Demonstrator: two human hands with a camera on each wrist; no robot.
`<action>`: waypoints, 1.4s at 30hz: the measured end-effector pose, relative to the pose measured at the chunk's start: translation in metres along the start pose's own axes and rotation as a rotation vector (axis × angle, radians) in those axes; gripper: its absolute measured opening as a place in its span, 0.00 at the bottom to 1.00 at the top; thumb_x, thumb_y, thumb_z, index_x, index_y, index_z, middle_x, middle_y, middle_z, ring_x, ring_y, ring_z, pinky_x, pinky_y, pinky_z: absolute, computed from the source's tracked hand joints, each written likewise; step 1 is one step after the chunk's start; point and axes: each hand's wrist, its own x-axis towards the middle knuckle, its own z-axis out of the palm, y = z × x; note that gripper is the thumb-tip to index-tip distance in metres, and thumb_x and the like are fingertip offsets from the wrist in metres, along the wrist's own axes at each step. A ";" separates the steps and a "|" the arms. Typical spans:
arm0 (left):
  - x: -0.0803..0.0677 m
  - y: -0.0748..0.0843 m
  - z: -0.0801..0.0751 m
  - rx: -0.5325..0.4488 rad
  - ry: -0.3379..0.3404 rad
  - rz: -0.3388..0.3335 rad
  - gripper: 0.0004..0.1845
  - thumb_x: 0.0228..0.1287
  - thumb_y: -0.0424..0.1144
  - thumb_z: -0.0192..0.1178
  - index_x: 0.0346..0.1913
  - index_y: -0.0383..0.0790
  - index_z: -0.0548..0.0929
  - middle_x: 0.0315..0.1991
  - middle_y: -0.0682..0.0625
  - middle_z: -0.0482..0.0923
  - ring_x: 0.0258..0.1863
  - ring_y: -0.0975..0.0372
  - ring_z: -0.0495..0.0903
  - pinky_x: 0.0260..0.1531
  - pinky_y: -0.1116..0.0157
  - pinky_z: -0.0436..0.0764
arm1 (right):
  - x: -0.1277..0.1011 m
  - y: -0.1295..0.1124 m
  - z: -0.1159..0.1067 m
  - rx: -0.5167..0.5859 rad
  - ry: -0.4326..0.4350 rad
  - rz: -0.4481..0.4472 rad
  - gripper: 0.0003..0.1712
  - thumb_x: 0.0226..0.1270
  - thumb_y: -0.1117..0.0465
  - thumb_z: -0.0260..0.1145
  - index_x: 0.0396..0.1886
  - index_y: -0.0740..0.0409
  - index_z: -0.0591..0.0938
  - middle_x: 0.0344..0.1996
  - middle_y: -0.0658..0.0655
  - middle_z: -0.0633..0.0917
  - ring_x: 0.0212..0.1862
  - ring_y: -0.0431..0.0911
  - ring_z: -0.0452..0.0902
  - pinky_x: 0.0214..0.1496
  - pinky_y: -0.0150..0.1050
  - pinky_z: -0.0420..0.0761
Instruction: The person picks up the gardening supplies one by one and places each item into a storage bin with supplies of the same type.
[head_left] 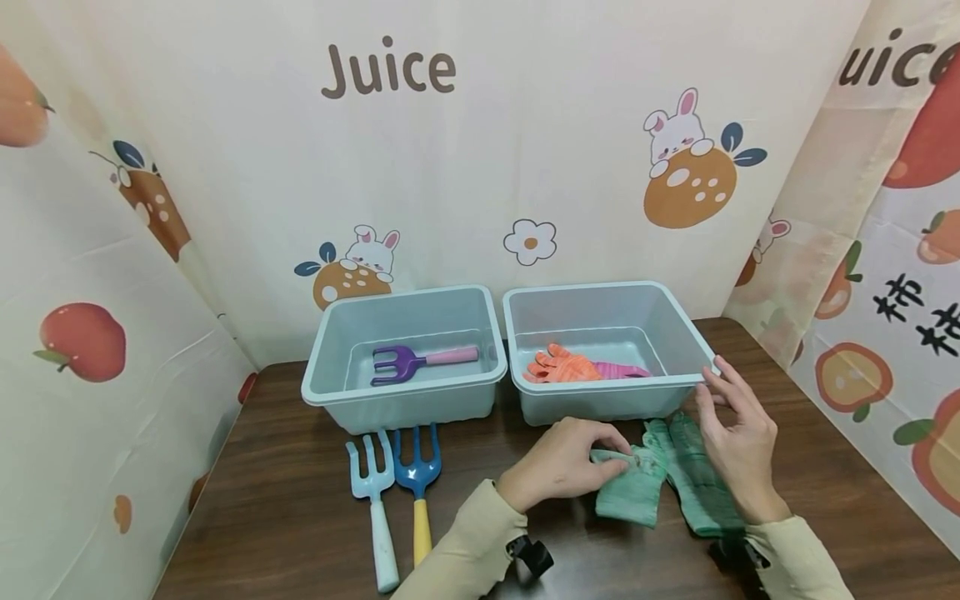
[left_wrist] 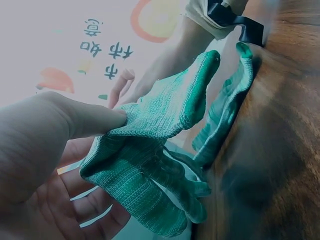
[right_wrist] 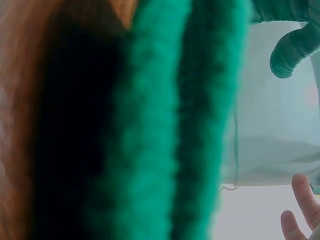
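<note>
My left hand [head_left: 558, 462] pinches the edge of a green knitted glove [head_left: 632, 493] between thumb and fingers, in front of the right bin. In the left wrist view that glove [left_wrist: 155, 110] is lifted, its fingers dangling. A second green glove [head_left: 703, 492] lies on the table just to the right, partly behind my right hand [head_left: 738, 442]. The right hand holds nothing; its extended fingers are at the front right corner of the right pale blue bin [head_left: 600, 403], seemingly touching the rim. Inside this bin lie an orange glove [head_left: 564, 367] and a pink-purple one [head_left: 621, 371].
A left pale blue bin [head_left: 408, 410] holds a purple hand fork [head_left: 405, 363] with a pink handle. Before it on the dark wooden table [head_left: 277, 500] lie a light blue fork [head_left: 378, 517] and a blue fork with a yellow handle [head_left: 420, 500]. Printed curtains [head_left: 480, 150] surround the table.
</note>
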 end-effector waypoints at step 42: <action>-0.001 0.003 -0.008 -0.039 0.031 0.015 0.09 0.78 0.45 0.65 0.53 0.53 0.90 0.48 0.62 0.90 0.44 0.81 0.81 0.45 0.81 0.77 | -0.003 0.000 0.001 -0.015 0.003 0.028 0.20 0.65 0.78 0.71 0.56 0.67 0.89 0.64 0.66 0.86 0.43 0.16 0.78 0.48 0.12 0.74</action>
